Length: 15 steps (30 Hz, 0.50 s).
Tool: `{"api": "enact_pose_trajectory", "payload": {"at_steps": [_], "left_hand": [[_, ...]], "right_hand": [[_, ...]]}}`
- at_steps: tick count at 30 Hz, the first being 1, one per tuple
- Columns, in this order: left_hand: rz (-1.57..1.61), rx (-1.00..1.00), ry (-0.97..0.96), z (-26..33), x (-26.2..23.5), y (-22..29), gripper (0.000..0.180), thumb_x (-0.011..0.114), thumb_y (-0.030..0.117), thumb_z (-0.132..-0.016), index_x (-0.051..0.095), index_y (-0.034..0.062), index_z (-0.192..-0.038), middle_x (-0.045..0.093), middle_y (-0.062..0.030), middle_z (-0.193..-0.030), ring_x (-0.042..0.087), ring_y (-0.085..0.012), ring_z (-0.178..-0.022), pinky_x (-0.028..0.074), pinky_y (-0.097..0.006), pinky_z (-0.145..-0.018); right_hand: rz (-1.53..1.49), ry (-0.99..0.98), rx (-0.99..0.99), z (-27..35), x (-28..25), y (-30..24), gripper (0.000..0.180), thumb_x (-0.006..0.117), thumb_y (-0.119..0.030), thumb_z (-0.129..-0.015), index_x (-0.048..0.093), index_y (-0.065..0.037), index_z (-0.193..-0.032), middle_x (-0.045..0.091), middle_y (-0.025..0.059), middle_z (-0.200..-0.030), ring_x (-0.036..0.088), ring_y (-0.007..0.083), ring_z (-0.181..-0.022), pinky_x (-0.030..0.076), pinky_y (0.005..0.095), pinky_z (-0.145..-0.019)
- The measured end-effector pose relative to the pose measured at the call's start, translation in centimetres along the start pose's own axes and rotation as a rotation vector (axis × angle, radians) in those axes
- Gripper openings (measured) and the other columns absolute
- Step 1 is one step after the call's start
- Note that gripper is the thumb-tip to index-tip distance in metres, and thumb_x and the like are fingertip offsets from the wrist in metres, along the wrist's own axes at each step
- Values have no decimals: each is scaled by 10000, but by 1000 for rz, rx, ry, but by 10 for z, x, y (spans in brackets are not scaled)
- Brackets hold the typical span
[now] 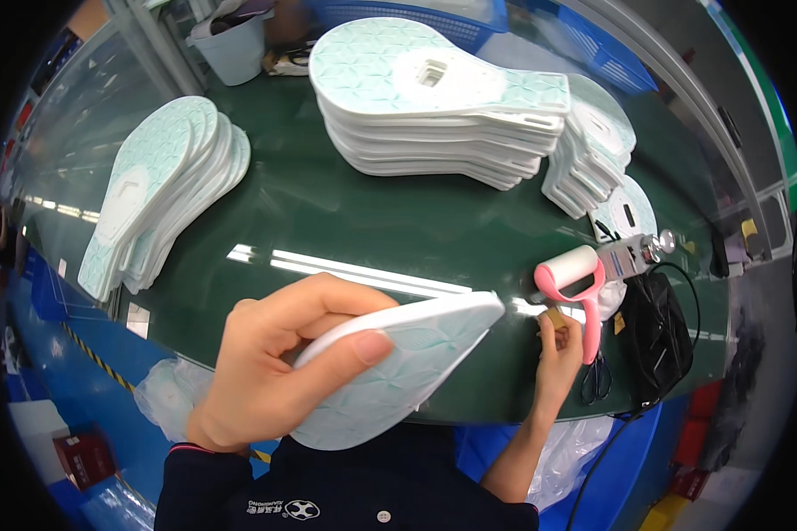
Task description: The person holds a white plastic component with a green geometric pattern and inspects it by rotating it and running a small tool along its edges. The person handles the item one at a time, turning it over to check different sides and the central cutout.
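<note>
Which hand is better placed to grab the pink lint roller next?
Right. The right hand sits beside the lint roller, pinching a small tan piece, while the left hand is gripping the white insole.

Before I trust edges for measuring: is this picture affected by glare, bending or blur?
Head view: bright streaks of lamp glare on the green table; straight edges bow toward the black fisheye rim; the sole in the left hand is sharp; the far background is blurred.
</note>
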<state>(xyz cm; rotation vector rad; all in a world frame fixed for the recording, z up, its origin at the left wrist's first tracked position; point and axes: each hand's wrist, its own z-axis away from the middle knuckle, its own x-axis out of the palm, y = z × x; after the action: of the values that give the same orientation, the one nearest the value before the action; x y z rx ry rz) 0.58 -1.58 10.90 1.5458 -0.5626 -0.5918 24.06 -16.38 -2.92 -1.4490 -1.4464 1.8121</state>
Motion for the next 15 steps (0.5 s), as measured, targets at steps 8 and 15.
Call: {"api": "enact_pose_trajectory", "payload": {"at_steps": [8,15], "left_hand": [[53,37,37,5,7,5,157,521,59,-751,519,-34,-877,589,-66,-673,524,-46,-601,394,-157,-539],[49,42,38,15,15,3,143,525,47,-739,508,-45,-847,577,-56,-617,504,-37,-531,374,-141,-470]], "right_hand": [[-720,-34,-248,49,-3,-127,210,448,-50,-736,367,25,-914,442,70,-576,376,74,-411,280,155,-314],[-905,-342,-493,65,34,-153,278,585,51,-609,389,25,-805,472,87,-554,427,106,-422,329,176,-407]]}}
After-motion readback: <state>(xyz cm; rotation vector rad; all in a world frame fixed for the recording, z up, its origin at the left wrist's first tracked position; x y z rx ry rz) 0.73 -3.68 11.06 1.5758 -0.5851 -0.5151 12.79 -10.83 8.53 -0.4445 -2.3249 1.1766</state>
